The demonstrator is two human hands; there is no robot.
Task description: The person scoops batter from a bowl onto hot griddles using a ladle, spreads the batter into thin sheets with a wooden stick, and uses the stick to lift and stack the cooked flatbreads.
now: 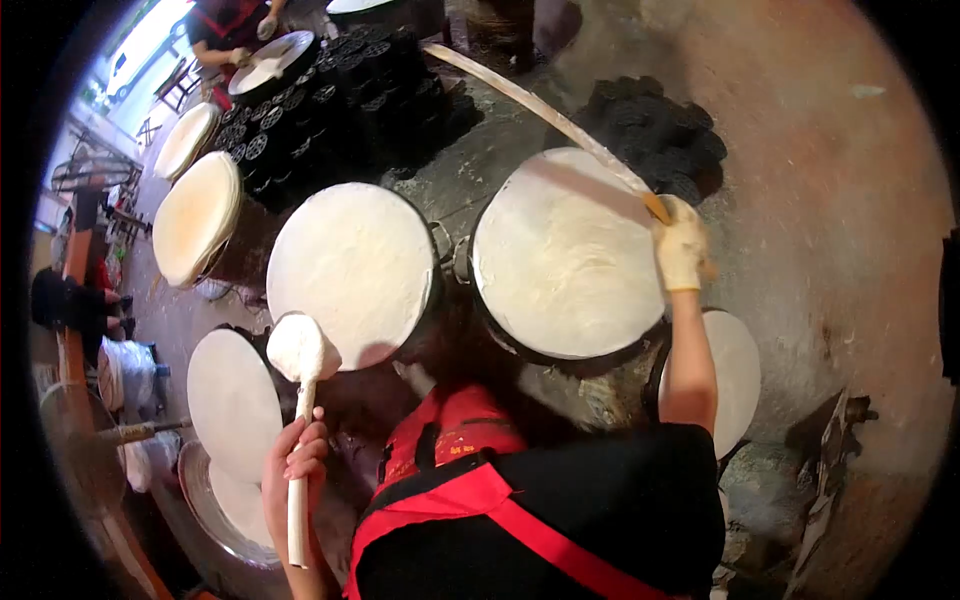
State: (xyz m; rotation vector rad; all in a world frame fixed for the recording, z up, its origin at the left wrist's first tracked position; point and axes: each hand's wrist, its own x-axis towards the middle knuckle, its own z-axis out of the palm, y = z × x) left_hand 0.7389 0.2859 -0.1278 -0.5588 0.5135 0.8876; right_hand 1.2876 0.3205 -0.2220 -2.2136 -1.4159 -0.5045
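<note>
My left hand (298,455) is bare and closed around the pale handle of a ladle (302,348). Its round bowl is coated in thick white batter and hangs over the lower left rim of the left round pan (350,270). A thin white layer covers that pan. My right hand (682,245) wears a cream glove and is closed on a long, flat, whitish stick (540,108) with an orange-brown end. The stick reaches up and left past the far edge of the right round pan (565,265), whose white layer shows streaks and swirls.
Black briquettes with holes (330,110) are stacked beyond the pans, with a dark pile (655,135) farther right. Stacked pale round sheets (195,220) stand at left. White discs (232,400) lie lower left; another (733,380) is at right. A co-worker (225,25) handles another pan (275,65).
</note>
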